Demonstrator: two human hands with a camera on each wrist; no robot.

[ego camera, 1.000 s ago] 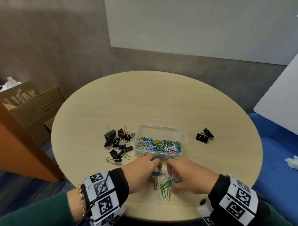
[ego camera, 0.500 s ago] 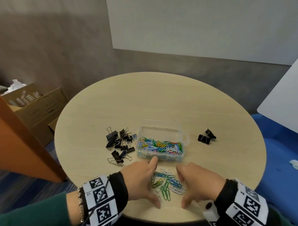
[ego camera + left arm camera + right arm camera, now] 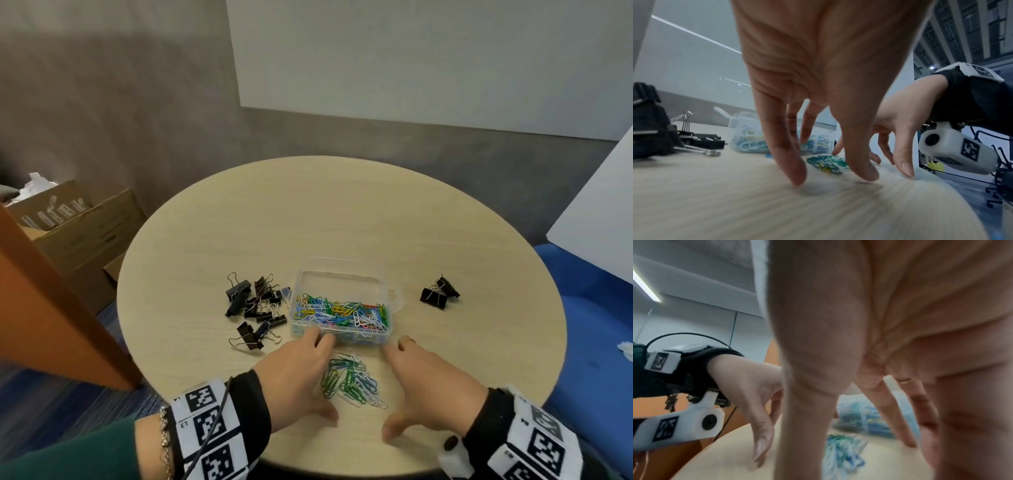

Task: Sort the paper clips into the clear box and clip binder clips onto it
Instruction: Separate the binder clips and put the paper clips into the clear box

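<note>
A loose pile of green, white and blue paper clips (image 3: 351,380) (image 3: 825,161) (image 3: 840,449) lies on the round table between my two hands. My left hand (image 3: 301,371) (image 3: 826,170) stands spread to the pile's left, fingertips on the table, holding nothing. My right hand (image 3: 421,383) (image 3: 846,451) mirrors it on the right, fingers spread and empty. Just beyond the pile stands the clear box (image 3: 342,274) (image 3: 744,123), lid off, holding many coloured paper clips. Several black binder clips (image 3: 255,305) lie left of the box and two more binder clips (image 3: 438,294) to its right.
The round wooden table (image 3: 342,212) is bare on its far half. Cardboard boxes (image 3: 85,233) and an orange panel (image 3: 41,298) stand at the left, a blue seat (image 3: 596,325) at the right.
Both hands let go of the clips they were bunching and drew apart, left to the left and right to the right, leaving the pile exposed between them.
</note>
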